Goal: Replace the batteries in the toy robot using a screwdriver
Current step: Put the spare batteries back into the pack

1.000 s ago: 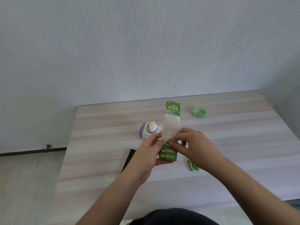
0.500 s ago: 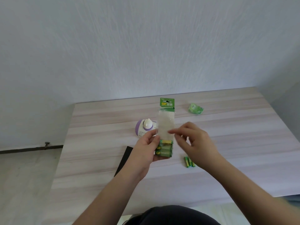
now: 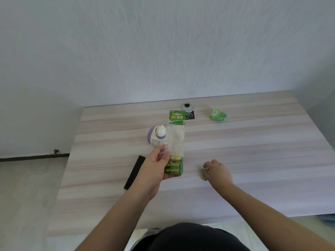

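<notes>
Green battery pack (image 3: 174, 161) stays out of it, pinched upright in my left hand (image 3: 155, 168) while right hand (image 3: 218, 172) curls onto loose batteries (image 3: 204, 173) beside it, toy robot (image 3: 157, 136) waiting on table (image 3: 253, 151) behind.

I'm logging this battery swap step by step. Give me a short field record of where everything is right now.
left hand: holds the battery pack upright above the table
right hand: down on the table, fingers curled over the loose batteries
toy robot: on the table behind the pack
black strip: flat, left of the left hand
green wrapper: far side of the table
screwdriver: not seen
</notes>
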Available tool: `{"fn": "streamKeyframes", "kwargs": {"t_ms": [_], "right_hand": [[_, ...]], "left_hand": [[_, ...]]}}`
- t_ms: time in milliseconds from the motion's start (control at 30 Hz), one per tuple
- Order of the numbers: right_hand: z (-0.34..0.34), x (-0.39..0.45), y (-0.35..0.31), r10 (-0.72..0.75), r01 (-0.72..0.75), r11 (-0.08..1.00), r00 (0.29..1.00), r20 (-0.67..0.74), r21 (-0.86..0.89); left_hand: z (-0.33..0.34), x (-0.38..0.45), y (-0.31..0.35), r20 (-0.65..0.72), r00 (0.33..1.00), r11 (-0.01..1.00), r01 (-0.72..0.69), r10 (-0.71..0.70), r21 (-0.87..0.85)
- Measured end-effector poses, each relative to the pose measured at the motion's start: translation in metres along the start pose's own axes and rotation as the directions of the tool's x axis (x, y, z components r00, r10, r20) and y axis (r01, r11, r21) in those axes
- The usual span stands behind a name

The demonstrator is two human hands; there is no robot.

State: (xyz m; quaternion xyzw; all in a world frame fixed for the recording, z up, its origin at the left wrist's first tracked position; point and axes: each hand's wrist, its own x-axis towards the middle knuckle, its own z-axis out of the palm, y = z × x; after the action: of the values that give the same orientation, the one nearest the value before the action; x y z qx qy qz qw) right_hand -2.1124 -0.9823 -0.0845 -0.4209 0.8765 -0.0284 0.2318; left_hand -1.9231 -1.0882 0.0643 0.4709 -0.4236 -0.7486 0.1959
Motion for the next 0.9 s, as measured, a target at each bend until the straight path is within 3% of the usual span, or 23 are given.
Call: {"fn": "streamKeyframes", "kwargs": {"t_ms": [167,567,667,733,800,900], "right_hand": [[0.021,0.007,0.002,0.018,-0.007,0.982,0.998,0.055,-0.191],[0.032,0.007,-0.011,0.027,-0.005,0.966,0.997,0.079,-0.259],[0.016,-0.001,-0.023,0.002,0.003,0.996,0.999,0.043,-0.095],[-0.009,-0.01,-0.033,-0.02,0.021,0.989,1.0,-0.01,0.144],[-0.045,-0.024,-0.043,-0.046,0.077,0.908,0.995,-0.084,0.411],[-0.099,-0.048,-0.054,-0.131,0.281,0.811,0.942,-0.308,0.514]], "left_hand": [[-0.005,0.0,-0.004,-0.033,0.999,0.998,0.016,-0.018,-0.066],[-0.007,-0.005,-0.007,-0.021,0.997,0.991,0.069,-0.072,-0.113],[-0.009,-0.005,-0.005,0.002,0.999,0.992,0.052,-0.052,-0.112],[-0.01,-0.005,-0.004,0.015,0.999,0.993,0.041,-0.039,-0.115],[-0.01,-0.004,-0.002,0.016,0.999,0.993,0.035,-0.034,-0.112],[-0.008,-0.002,0.0,0.009,0.999,0.995,0.035,-0.034,-0.092]]}}
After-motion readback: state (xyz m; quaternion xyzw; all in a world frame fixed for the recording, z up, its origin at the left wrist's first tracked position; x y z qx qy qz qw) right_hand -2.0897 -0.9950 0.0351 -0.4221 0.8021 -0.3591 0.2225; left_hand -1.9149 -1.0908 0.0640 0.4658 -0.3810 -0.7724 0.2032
